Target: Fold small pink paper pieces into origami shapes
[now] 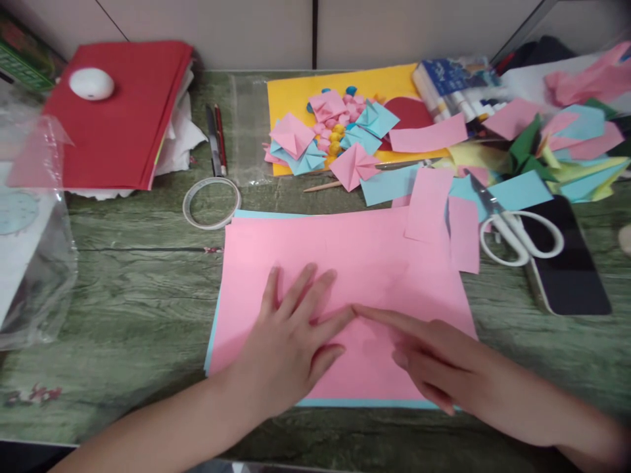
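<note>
A large sheet of pink paper [384,256] lies in front of me, with light blue paper [365,403] showing along its edges beneath it. My left hand [288,338] rests flat on the pink sheet, fingers spread and nothing in it. From the right, my right hand [438,358] reaches over the same sheet with its index finger stretched out, its tip meeting the left index fingertip. The other right fingers are bent and partly hidden; I see nothing held. Small pink strips [428,203] overlap the sheet's upper right corner.
White-handled scissors [522,236] lie partly on a black phone [574,263] at right. Behind the sheet, folded pink and blue pieces [357,164] sit on yellow paper [290,95]. A tape roll [211,225], red folders [113,144] and a plastic bag [59,263] are left.
</note>
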{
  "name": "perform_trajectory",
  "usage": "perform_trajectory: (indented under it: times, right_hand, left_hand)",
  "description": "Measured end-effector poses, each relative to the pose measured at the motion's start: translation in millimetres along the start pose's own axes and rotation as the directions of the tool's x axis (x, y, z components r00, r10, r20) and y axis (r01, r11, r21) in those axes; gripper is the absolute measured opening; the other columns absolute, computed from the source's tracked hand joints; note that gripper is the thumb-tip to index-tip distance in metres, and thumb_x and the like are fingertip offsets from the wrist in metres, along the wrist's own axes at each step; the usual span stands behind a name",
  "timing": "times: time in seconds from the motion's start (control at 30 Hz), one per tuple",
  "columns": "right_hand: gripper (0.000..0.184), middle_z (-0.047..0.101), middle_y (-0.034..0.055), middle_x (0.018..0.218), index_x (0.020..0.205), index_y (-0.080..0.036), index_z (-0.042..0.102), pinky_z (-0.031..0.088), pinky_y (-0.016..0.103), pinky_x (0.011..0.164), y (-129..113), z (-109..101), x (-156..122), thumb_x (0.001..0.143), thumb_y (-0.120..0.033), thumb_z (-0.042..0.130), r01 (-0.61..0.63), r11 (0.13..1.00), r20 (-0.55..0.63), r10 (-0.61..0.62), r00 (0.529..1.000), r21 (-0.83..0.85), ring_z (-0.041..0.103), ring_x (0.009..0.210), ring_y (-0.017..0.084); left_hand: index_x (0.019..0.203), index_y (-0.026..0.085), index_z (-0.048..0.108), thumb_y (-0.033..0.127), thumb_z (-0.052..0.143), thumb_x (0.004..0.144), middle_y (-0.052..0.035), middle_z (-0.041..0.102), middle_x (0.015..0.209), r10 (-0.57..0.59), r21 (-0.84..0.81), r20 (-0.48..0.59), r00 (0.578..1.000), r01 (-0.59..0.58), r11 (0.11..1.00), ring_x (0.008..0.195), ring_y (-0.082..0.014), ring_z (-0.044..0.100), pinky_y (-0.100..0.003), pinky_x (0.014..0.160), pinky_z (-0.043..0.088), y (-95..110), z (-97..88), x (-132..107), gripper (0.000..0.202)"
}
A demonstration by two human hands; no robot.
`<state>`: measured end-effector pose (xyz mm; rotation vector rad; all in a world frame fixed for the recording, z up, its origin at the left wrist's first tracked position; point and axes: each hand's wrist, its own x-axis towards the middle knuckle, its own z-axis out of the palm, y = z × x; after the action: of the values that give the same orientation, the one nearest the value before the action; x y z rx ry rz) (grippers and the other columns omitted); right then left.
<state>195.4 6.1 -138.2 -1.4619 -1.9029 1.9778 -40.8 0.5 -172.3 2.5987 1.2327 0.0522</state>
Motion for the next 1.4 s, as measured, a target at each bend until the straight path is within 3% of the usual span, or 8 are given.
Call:
perform_trajectory:
  times: [0.07, 0.13, 0.2, 0.27, 0.37, 0.6, 0.97, 1.4]
  right_hand:
    - [0.044, 0.054, -0.0035, 0.058, 0.139, -0.027, 0.035, 0.043, 0.021, 0.046, 1.8, -3.4, 3.5, 0.095, -0.025, 0.034, 0.066, 0.991, -0.138, -0.082, 0.987, -0.117, 0.050, 0.049, 0.011]
    - [0.041, 0.064, 0.0038, 0.083, 0.132, -0.027, 0.045, 0.049, 0.029, 0.061, 5.9, -6.3, 8.5, 0.092, -0.023, 0.042, 0.170, 0.915, -0.317, -0.294, 0.902, -0.366, 0.059, 0.071, 0.016]
    - [0.038, 0.060, 0.0100, 0.109, 0.124, -0.027, 0.054, 0.045, 0.043, 0.081, 10.8, -7.2, 14.0, 0.087, -0.021, 0.051, 0.205, 0.737, -0.352, -0.524, 0.775, -0.645, 0.055, 0.099, 0.026]
    - [0.037, 0.059, 0.0120, 0.112, 0.121, -0.026, 0.057, 0.041, 0.049, 0.083, 13.6, -5.1, 17.8, 0.085, -0.022, 0.055, 0.179, 0.580, -0.290, -0.622, 0.727, -0.795, 0.052, 0.104, 0.031]
    - [0.041, 0.065, 0.0083, 0.087, 0.128, -0.023, 0.050, 0.046, 0.042, 0.071, 11.1, 1.0, 16.8, 0.087, -0.020, 0.048, 0.224, 0.539, -0.182, -0.598, 0.780, -0.812, 0.058, 0.081, 0.025]
    - [0.055, 0.067, 0.0017, 0.074, 0.141, -0.021, 0.030, 0.050, 0.026, 0.055, 4.4, 5.2, 4.9, 0.086, -0.010, 0.033, 0.254, 0.748, -0.090, -0.386, 0.918, -0.613, 0.062, 0.064, 0.016]
    - [0.048, 0.065, 0.0073, 0.083, 0.133, -0.017, 0.044, 0.040, 0.041, 0.069, 19.1, 7.6, 20.7, 0.086, -0.010, 0.040, 0.128, 0.500, -0.193, -0.540, 0.819, -0.857, 0.058, 0.076, 0.024]
    - [0.048, 0.065, 0.0063, 0.084, 0.134, -0.014, 0.042, 0.037, 0.042, 0.073, 21.0, 9.7, 20.9, 0.087, -0.009, 0.041, 0.142, 0.502, -0.175, -0.533, 0.828, -0.853, 0.057, 0.081, 0.024]
  left_hand:
    - [0.137, 0.039, 0.034, 0.045, 0.042, 0.090, -0.0091, 0.027, 0.150, 0.000, 0.000, 0.005, 1.000, 0.000, 1.000, 0.137, -0.0361, 0.019, -0.067, 0.103, 0.012, 0.4, 0.3, -0.4, 0.048]
    - [0.138, 0.040, 0.031, 0.045, 0.042, 0.090, -0.0085, 0.026, 0.150, -0.001, 0.004, 0.010, 1.000, 0.001, 1.000, 0.138, -0.0359, 0.018, -0.067, 0.104, 0.011, 1.2, 0.6, -0.9, 0.050]
    - [0.139, 0.040, 0.030, 0.046, 0.041, 0.090, -0.0077, 0.025, 0.151, -0.012, 0.011, 0.012, 1.000, 0.012, 1.000, 0.138, -0.0354, 0.018, -0.067, 0.104, 0.009, 2.3, 1.1, -1.6, 0.051]
    - [0.140, 0.039, 0.029, 0.047, 0.041, 0.089, -0.0077, 0.024, 0.151, -0.019, 0.018, 0.009, 1.000, 0.019, 1.000, 0.138, -0.0348, 0.017, -0.066, 0.105, 0.007, 3.5, 1.6, -2.5, 0.052]
    - [0.140, 0.038, 0.029, 0.048, 0.041, 0.089, -0.0094, 0.023, 0.151, -0.016, 0.025, 0.007, 1.000, 0.016, 1.000, 0.138, -0.0347, 0.017, -0.066, 0.105, 0.005, 4.2, 2.4, -3.6, 0.053]
    - [0.141, 0.036, 0.027, 0.046, 0.042, 0.089, -0.0117, 0.023, 0.151, 0.001, 0.008, -0.007, 1.000, -0.001, 1.000, 0.138, -0.0338, 0.018, -0.064, 0.105, 0.005, 1.8, 2.7, -4.5, 0.055]
    - [0.141, 0.036, 0.027, 0.045, 0.044, 0.089, -0.0105, 0.024, 0.151, -0.003, -0.033, -0.010, 1.000, 0.003, 0.999, 0.138, -0.0333, 0.018, -0.063, 0.106, 0.003, 1.8, 1.9, -3.2, 0.056]
    - [0.141, 0.033, 0.028, 0.044, 0.042, 0.090, -0.0026, 0.030, 0.149, 0.017, -0.016, -0.011, 1.000, -0.017, 1.000, 0.137, -0.0329, 0.021, -0.062, 0.107, -0.003, 1.9, 3.2, -3.9, 0.054]
